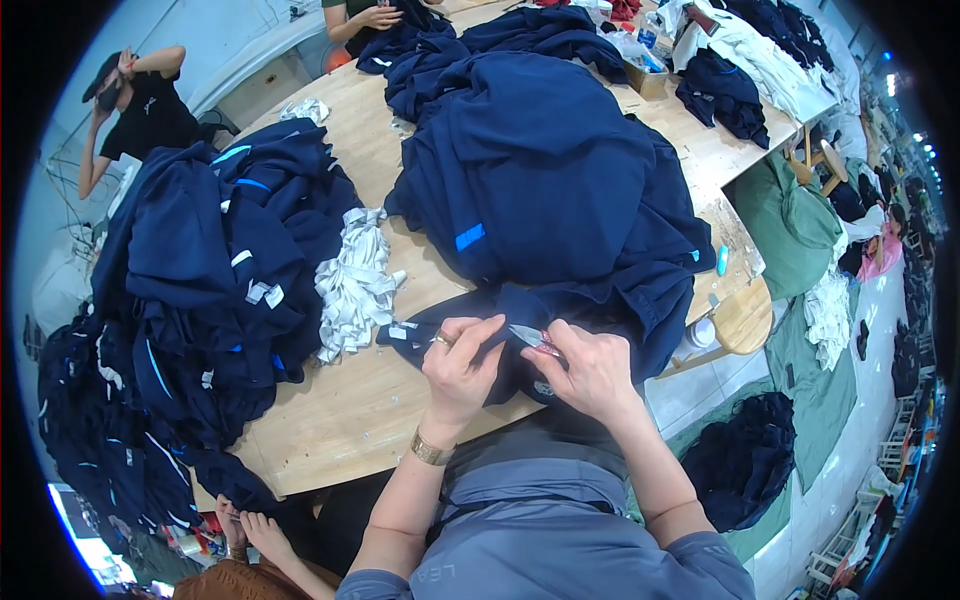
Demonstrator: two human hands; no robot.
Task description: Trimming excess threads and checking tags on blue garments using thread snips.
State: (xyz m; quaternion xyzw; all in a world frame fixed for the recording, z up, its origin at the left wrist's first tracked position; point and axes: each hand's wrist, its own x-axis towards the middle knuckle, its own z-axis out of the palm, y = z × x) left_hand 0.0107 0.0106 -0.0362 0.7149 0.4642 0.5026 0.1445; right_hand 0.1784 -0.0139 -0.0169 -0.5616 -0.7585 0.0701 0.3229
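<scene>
Head view: your left hand (462, 368) pinches the navy garment (520, 330) taut at the worktop's (350, 410) near edge, so your right hand (590, 370), closed on small snips (533, 338), can reach loose threads.

**Trimming at the navy garment**

My left hand (462, 368) pinches a fold of the navy garment (520, 345) at the near edge of the wooden worktop (350, 410). My right hand (590, 370) grips small thread snips (532, 338), blades touching the cloth. A heap of white strips (355, 285) lies just left, between two navy piles.
</scene>
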